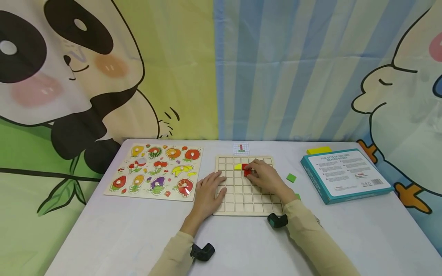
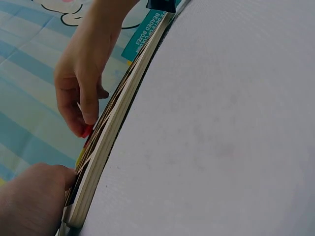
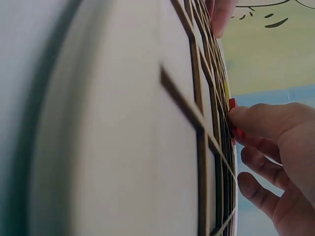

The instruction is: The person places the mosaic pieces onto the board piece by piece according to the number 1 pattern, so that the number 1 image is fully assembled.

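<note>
A wooden grid board (image 1: 235, 208) lies flat on the table. One yellow tile (image 1: 238, 166) and, right beside it, a red tile (image 1: 244, 166) are on the board's upper part. My right hand (image 1: 267, 177) pinches another red square tile (image 1: 246, 173) between thumb and fingertips, just below them. In the right wrist view, red shows at the thumb tip (image 3: 238, 112), close against the grid; whether the tile is fully in a cell cannot be told. Along the board's left edge rests my left hand (image 1: 208, 193), its fingers extended onto the grid and gripping no tile.
Left of the board lies a fruit puzzle board (image 1: 145, 192). A small pattern card (image 1: 241, 148) sits behind the grid. To the right are a green tile (image 1: 291, 177), another green tile (image 1: 297, 196) partly behind the forearm, a teal box (image 1: 348, 174) and a yellow object (image 1: 319, 150).
</note>
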